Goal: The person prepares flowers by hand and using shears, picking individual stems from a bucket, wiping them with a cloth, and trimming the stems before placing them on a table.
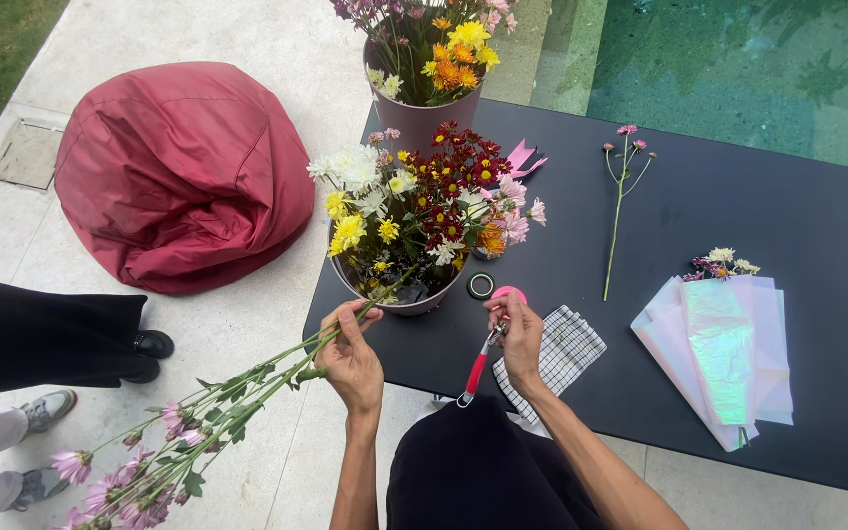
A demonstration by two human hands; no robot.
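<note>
Bunch of pink-flowered stems (198,422) gripped near the cut ends by left hand (350,358), fingers closed round them; blooms trail down-left, off the black surface (738,196). Right hand (520,339), just right of it, closed on red-handled scissors (478,368), blades toward stem ends. Beyond both hands: pot of mixed flowers (414,221). Right: checked cloth (556,353), iridescent wrapping sheets (723,353). Far left on the paving: red beanbag (184,172).
</note>
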